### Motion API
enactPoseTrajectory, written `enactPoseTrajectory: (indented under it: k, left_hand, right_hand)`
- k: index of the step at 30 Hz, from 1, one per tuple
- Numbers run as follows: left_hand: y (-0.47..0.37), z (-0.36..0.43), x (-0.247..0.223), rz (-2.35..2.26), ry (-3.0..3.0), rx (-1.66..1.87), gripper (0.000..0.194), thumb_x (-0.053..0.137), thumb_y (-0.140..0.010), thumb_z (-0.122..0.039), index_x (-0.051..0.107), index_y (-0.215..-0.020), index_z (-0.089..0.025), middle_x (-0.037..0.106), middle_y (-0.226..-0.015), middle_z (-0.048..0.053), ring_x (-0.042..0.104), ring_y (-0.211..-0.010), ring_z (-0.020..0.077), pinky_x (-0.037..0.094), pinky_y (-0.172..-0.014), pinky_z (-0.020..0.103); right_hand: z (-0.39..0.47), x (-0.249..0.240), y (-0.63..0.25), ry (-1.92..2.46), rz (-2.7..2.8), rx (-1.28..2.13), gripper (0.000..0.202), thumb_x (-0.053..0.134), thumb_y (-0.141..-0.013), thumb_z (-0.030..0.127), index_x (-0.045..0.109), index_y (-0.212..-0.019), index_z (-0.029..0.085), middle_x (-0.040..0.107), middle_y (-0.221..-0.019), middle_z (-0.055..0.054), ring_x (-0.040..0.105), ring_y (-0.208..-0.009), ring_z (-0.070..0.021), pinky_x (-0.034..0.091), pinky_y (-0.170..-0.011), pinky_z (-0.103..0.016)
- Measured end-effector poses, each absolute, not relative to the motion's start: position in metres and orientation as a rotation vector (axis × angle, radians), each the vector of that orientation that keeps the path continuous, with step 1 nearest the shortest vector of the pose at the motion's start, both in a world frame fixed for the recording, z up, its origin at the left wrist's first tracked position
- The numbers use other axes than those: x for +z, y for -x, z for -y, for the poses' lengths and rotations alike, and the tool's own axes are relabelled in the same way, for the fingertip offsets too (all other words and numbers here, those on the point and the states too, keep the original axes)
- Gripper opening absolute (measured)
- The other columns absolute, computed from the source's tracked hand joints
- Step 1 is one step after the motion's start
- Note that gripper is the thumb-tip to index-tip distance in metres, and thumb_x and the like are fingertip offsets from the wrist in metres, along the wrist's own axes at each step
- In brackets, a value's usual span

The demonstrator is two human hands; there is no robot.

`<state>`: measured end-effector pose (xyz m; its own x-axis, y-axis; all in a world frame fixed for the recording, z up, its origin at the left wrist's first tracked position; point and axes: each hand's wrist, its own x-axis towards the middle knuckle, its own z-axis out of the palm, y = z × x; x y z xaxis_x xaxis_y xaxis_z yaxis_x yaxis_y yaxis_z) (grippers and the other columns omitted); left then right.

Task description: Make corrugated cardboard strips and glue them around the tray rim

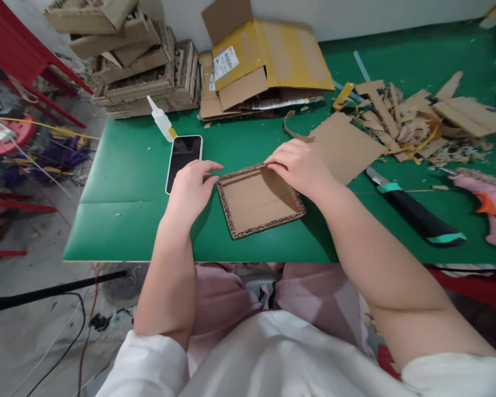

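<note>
A shallow square cardboard tray (260, 199) with low corrugated walls lies on the green table in front of me. At its far wall, near the back right corner, my right hand (300, 165) pinches the rim between thumb and fingers. My left hand (193, 186) is beside the back left corner, thumb and fingers apart, with nothing seen between them. Under and behind that hand lies a smartphone (185, 151) with a dark screen. A flat cardboard sheet (345, 146) rests just beyond my right hand.
A white glue bottle (162, 122) stands behind the phone. Stacked cardboard trays (136, 71) and a taped carton (268, 60) line the back. To the right are cardboard scraps (405, 118), a utility knife (417, 212) with its blade out and a pink glue gun (488, 198).
</note>
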<state>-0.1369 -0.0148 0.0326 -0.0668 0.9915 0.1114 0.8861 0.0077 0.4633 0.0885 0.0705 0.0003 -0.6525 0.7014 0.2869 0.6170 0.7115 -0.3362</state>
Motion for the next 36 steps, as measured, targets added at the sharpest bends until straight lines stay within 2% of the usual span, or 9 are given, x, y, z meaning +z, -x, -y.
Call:
enactPoseTrajectory:
  k: [3, 6, 10, 17, 25, 32, 36]
  left_hand:
    - [0.136, 0.015, 0.033, -1.982, -1.928, 0.495, 0.031, 0.057, -0.078, -0.012, 0.068, -0.105, -0.021, 0.067, -0.105, 0.005, 0.063, -0.085, 0.0169, 0.051, -0.079, 0.031]
    - [0.134, 0.016, 0.035, -1.938, -1.911, 0.429, 0.034, 0.054, -0.078, -0.011, 0.068, -0.107, -0.021, 0.068, -0.106, 0.005, 0.063, -0.089, 0.0177, 0.051, -0.081, 0.031]
    - [0.131, 0.017, 0.036, -1.93, -1.928, 0.409, 0.04, 0.047, -0.078, -0.008, 0.067, -0.11, -0.021, 0.068, -0.106, 0.004, 0.064, -0.092, 0.0182, 0.051, -0.084, 0.032]
    - [0.129, 0.015, 0.033, -2.009, -2.025, 0.323, 0.037, 0.045, -0.083, -0.011, 0.067, -0.112, -0.02, 0.068, -0.11, 0.007, 0.063, -0.101, 0.0242, 0.05, -0.087, 0.036]
    - [0.12, 0.014, 0.029, -2.153, -2.086, 0.301, 0.033, 0.048, -0.083, -0.012, 0.072, -0.102, -0.024, 0.071, -0.1, 0.007, 0.066, -0.09, 0.0268, 0.051, -0.075, 0.038]
    - [0.11, 0.016, 0.031, -2.352, -2.024, 0.25, 0.019, 0.054, -0.081, -0.019, 0.071, -0.086, -0.026, 0.07, -0.074, 0.005, 0.064, -0.067, 0.0239, 0.048, -0.06, 0.036]
    - [0.104, 0.021, 0.034, -2.366, -2.102, 0.067, 0.02, 0.049, -0.083, -0.018, 0.068, -0.086, -0.023, 0.07, -0.077, 0.005, 0.063, -0.067, 0.0226, 0.045, -0.057, 0.032]
  right_hand:
    - [-0.07, 0.001, -0.087, 1.051, 2.543, 0.279, 0.021, 0.049, -0.089, 0.022, 0.07, -0.088, 0.018, 0.067, -0.092, -0.01, 0.056, -0.095, -0.0242, 0.047, -0.084, -0.04]
    - [-0.07, 0.001, -0.086, 1.048, 2.544, 0.27, 0.022, 0.046, -0.089, 0.02, 0.068, -0.088, 0.02, 0.067, -0.096, -0.009, 0.058, -0.094, -0.0231, 0.047, -0.084, -0.039]
    - [-0.07, 0.0, -0.085, 1.083, 2.539, 0.302, 0.024, 0.042, -0.089, 0.019, 0.066, -0.09, 0.019, 0.067, -0.098, -0.009, 0.059, -0.09, -0.0223, 0.048, -0.078, -0.037]
    - [-0.072, -0.003, -0.086, 1.079, 2.549, 0.262, 0.024, 0.043, -0.088, 0.018, 0.067, -0.088, 0.019, 0.068, -0.095, -0.009, 0.061, -0.089, -0.0221, 0.049, -0.075, -0.036]
    - [-0.072, -0.004, -0.083, 1.102, 2.535, 0.231, 0.021, 0.048, -0.088, 0.018, 0.068, -0.085, 0.019, 0.068, -0.092, -0.008, 0.06, -0.089, -0.0226, 0.049, -0.079, -0.038]
    - [-0.078, -0.001, -0.094, 1.125, 2.406, 0.431, 0.011, 0.057, -0.082, 0.018, 0.068, -0.084, 0.021, 0.068, -0.093, -0.006, 0.061, -0.088, -0.0204, 0.051, -0.079, -0.035]
    - [-0.079, -0.001, -0.096, 1.163, 2.408, 0.448, 0.014, 0.056, -0.082, 0.017, 0.069, -0.084, 0.021, 0.068, -0.091, -0.006, 0.061, -0.085, -0.0198, 0.05, -0.077, -0.036]
